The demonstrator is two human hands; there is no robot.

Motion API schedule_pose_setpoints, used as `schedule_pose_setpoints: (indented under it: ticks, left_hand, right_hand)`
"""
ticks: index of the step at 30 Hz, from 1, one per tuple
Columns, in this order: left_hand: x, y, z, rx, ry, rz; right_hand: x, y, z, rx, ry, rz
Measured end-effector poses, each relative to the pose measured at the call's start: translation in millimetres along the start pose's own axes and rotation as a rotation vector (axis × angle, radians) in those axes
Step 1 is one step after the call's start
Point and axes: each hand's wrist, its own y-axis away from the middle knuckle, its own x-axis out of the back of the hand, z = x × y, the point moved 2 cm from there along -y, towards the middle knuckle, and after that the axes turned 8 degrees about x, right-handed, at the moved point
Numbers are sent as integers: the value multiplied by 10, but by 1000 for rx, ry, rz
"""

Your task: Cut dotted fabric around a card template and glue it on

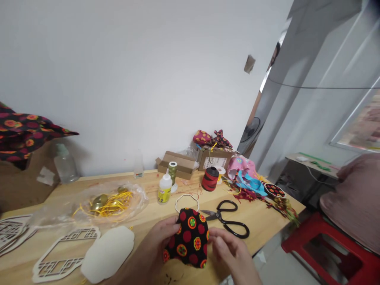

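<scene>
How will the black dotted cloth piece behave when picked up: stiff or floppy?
Likely fairly stiff: the cloth piece holds a smooth rounded outline between the left hand and right hand, without sagging. It is probably light, since the hands hold it only at its edges. Its cloth surface seems unlikely to slip.

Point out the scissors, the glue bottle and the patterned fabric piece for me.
scissors [220, 216], head view, on the pivot where the blades meet.
glue bottle [163, 194], head view, on its yellow label.
patterned fabric piece [190, 237], head view, on its dotted middle.
</scene>
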Motion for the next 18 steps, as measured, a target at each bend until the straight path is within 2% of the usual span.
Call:
schedule_pose_setpoints:
  ticks: [4,7,9,11,13,14,16,18]
  left_hand:
    - [120,-63,-58,-3,-50,45]
    - [191,-96,-75,-83,-181,70]
    - [215,-102,-80,-122,-253,96]
    - [228,-99,-91,-94,-275,148]
    - [229,-91,-101,-56,-262,185]
    - [227,-88,-104,-46,-257,195]
    - [223,-85,-107,-44,-244,202]
    - [227,-87,-109,-63,-230,207]
  right_hand:
    - [-276,-149,81,-29,-122,-106]
    - [-331,-173,105,-16,-52,-148]
    - [-329,-157,104,45,24,-133]
    - [-291,-129,74,193,141,-45]
    - [-236,-97,7,406,291,39]
    - [-216,-81,-37,524,361,38]
    - [-205,-61,-118,716,484,-48]
    - [-227,-63,-167,791,562,-141]
